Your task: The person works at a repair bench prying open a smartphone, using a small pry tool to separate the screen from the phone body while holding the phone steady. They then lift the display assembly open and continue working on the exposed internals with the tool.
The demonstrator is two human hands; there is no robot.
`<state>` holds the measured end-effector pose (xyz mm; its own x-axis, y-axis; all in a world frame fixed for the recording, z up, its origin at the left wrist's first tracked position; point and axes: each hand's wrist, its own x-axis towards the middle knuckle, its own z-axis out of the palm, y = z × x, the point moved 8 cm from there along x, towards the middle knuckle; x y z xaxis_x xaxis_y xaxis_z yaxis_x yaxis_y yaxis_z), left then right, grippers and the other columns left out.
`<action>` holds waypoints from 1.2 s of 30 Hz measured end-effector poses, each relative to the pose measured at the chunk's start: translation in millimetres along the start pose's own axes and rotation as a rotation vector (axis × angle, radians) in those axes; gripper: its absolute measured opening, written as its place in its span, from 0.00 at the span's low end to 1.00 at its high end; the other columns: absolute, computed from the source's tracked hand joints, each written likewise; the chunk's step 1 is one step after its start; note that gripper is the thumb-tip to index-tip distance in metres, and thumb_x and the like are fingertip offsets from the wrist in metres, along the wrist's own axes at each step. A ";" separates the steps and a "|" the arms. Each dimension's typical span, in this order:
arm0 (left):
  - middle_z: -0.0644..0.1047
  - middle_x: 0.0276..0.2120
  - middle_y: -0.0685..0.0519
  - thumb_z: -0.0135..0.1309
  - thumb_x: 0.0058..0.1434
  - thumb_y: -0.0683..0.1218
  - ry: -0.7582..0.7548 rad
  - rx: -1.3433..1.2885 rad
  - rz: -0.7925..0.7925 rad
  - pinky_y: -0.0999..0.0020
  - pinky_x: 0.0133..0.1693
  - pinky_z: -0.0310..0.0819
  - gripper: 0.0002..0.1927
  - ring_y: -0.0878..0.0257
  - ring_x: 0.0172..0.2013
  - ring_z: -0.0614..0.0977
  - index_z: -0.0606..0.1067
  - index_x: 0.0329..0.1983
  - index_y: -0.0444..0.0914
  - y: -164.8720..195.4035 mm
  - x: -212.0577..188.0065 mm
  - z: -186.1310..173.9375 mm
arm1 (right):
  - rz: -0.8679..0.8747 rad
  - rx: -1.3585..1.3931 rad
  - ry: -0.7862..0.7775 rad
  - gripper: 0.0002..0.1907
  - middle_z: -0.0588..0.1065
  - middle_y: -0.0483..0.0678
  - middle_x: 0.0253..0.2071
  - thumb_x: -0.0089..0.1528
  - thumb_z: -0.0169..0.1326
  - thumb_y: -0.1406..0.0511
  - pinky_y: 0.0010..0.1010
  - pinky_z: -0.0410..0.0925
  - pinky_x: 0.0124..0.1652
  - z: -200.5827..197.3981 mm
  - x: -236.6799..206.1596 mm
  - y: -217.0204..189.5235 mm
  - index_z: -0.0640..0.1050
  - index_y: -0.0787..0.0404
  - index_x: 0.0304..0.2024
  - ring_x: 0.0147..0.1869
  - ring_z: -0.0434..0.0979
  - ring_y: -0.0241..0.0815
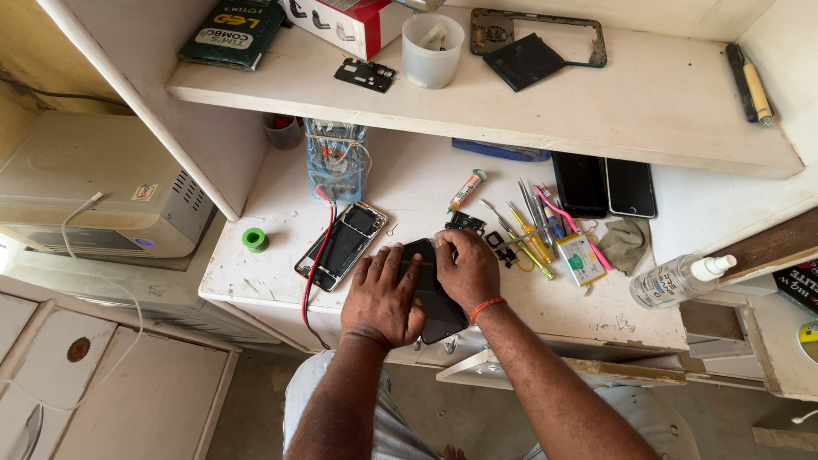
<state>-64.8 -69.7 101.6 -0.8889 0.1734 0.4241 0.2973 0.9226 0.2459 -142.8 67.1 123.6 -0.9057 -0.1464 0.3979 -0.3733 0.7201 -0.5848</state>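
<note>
A black phone [436, 300] lies at the front edge of the white workbench [273, 255]. My left hand [383, 294] rests flat on its left side, fingers spread over it. My right hand [467, 271], with an orange band on the wrist, grips the phone's upper right part, fingertips at its top edge. Left of my hands lies an opened phone body [342, 244] with red and black wires running to it. Small black parts [466, 223] sit just beyond my right hand.
Tweezers and screwdrivers [532, 226] lie right of my hands, with two dark phones [605, 186], a grey cloth [625, 244] and a clear spray bottle [677, 279]. A green roll [254, 239] sits left. The shelf above holds a white cup [432, 49] and phone frame [538, 36].
</note>
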 end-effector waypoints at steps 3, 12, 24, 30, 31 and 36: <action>0.66 0.66 0.35 0.47 0.50 0.56 0.009 0.006 0.001 0.43 0.66 0.54 0.40 0.41 0.65 0.67 0.68 0.69 0.41 -0.2 -0.2 -0.5 | 0.005 -0.008 -0.032 0.05 0.80 0.45 0.36 0.65 0.55 0.64 0.34 0.75 0.40 3.2 0.1 1.8 0.81 0.56 0.39 0.39 0.82 0.42; 0.65 0.66 0.36 0.47 0.49 0.56 -0.061 0.041 -0.017 0.43 0.66 0.52 0.41 0.42 0.66 0.66 0.67 0.69 0.41 -0.7 2.1 3.2 | 0.014 -0.063 -0.129 0.06 0.80 0.45 0.33 0.61 0.57 0.66 0.35 0.75 0.37 11.2 4.8 4.4 0.82 0.57 0.39 0.35 0.82 0.42; 0.65 0.66 0.37 0.46 0.49 0.56 -0.083 0.040 -0.026 0.44 0.66 0.51 0.41 0.43 0.66 0.65 0.67 0.69 0.41 -1.2 1.2 2.6 | 0.035 0.047 -0.206 0.06 0.82 0.48 0.28 0.57 0.56 0.68 0.33 0.75 0.34 11.4 9.4 10.6 0.84 0.59 0.34 0.29 0.83 0.43; 0.66 0.66 0.36 0.46 0.50 0.57 -0.061 0.039 -0.018 0.44 0.66 0.53 0.40 0.43 0.65 0.67 0.68 0.69 0.40 -4.2 -1.4 0.2 | 0.088 0.033 -0.233 0.07 0.82 0.48 0.28 0.57 0.56 0.69 0.33 0.75 0.33 4.7 -1.4 9.4 0.84 0.59 0.33 0.27 0.83 0.43; 0.66 0.66 0.36 0.46 0.50 0.57 -0.059 0.041 -0.017 0.44 0.66 0.53 0.40 0.43 0.65 0.67 0.68 0.69 0.40 -4.3 -1.6 0.3 | 0.091 0.035 -0.237 0.07 0.82 0.48 0.28 0.57 0.56 0.69 0.33 0.75 0.33 3.4 -3.6 8.5 0.84 0.59 0.33 0.27 0.83 0.43; 0.65 0.66 0.36 0.46 0.50 0.57 -0.046 0.052 -0.012 0.44 0.66 0.53 0.40 0.43 0.65 0.67 0.68 0.68 0.40 -6.4 -2.3 1.6 | 0.113 0.015 -0.253 0.07 0.82 0.50 0.28 0.58 0.56 0.69 0.33 0.75 0.35 -2.4 -13.0 4.9 0.84 0.60 0.34 0.30 0.83 0.43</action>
<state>-65.2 -75.5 97.7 -0.9077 0.1774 0.3804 0.2697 0.9409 0.2048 -132.4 74.1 117.3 -0.9624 -0.2317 0.1419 -0.2685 0.7316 -0.6267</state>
